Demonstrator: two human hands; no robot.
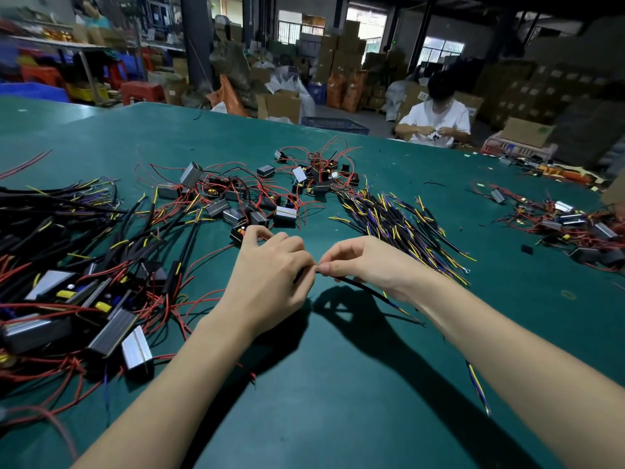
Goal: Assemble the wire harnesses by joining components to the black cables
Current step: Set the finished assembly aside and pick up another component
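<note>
Black cable [363, 286], thin and sleeved, is pinched at its near end by the curled fingers of the right hand [368, 262], its yellow and blue tips trailing under the wrist. The left hand [270, 275] meets it fingertip to fingertip, fingers curled on a small part too hidden to tell. Beyond lie a heap of loose cables [402, 225] and boxed components [257, 198] on the green table [338, 384].

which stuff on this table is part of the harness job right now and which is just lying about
In use: left hand and right hand pinching one black cable; cable pile; module pile.

Lying about: blue crate, cardboard box, red stool.
</note>
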